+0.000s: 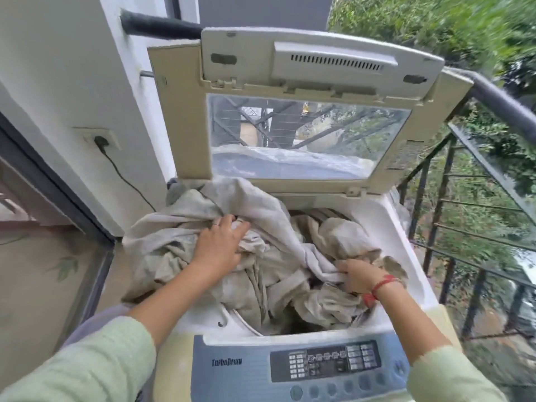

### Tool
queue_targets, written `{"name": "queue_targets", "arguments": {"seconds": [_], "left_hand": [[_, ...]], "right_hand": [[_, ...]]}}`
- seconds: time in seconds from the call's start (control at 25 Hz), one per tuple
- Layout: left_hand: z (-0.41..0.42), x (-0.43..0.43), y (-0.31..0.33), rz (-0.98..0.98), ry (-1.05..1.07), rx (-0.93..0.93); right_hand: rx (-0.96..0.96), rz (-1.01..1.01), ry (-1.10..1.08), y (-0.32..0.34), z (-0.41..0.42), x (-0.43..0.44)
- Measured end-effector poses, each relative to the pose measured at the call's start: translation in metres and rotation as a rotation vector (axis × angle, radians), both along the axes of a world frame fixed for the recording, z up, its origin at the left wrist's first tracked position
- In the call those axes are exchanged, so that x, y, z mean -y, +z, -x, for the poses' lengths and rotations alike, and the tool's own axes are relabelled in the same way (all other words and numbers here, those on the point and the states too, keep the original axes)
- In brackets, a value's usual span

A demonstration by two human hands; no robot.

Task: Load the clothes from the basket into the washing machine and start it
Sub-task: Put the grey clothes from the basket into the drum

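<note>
A top-loading washing machine [417, 288] stands open, its lid [307, 91] raised upright with a clear window. A large pale beige cloth [179, 245] is bunched over the drum opening and spills over the machine's left side. My left hand [220, 242] grips a fold of this cloth at the left of the opening. My right hand [359, 277] holds another fold low at the right edge of the drum, fingers curled into the fabric. The control panel [324, 364] with buttons runs along the near edge. The basket is not clearly in view.
A dark balcony railing [493, 103] runs along the right, with greenery beyond. A white wall at the left carries a socket with a black plug [101, 140] and cable. A sliding door frame [58, 187] is at the far left.
</note>
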State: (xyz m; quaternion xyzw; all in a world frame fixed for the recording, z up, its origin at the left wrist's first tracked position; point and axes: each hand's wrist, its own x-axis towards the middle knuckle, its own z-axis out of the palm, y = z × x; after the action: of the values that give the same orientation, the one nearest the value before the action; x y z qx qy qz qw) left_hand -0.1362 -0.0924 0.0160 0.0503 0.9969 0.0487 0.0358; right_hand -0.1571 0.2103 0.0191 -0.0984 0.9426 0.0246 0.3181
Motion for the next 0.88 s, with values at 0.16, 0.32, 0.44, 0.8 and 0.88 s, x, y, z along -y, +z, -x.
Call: {"name": "queue_targets", "arguments": {"seconds": [0.16,0.32,0.44,0.8,0.88], "left_hand": [[-0.007,-0.013,-0.012,0.088,-0.055,0.169],[-0.010,-0.005,-0.006,0.030,-0.037,0.147],[-0.014,0.002,-0.005,-0.009,-0.034,0.116],[-0.033,0.053,0.007,-0.015,0.024,0.007],[-0.038,0.078,0.008,-0.130,0.185,0.152]], "right_hand": [[-0.393,-0.084,0.061,-0.013,0.007,0.051],[0.315,-0.365,0.095,-0.041,0.006,0.067],[0.614,-0.456,0.058,-0.033,0.009,0.068],[0.035,0.435,0.047,-0.054,0.046,0.106],[0.050,0.496,0.110,-0.083,0.029,0.139]]}}
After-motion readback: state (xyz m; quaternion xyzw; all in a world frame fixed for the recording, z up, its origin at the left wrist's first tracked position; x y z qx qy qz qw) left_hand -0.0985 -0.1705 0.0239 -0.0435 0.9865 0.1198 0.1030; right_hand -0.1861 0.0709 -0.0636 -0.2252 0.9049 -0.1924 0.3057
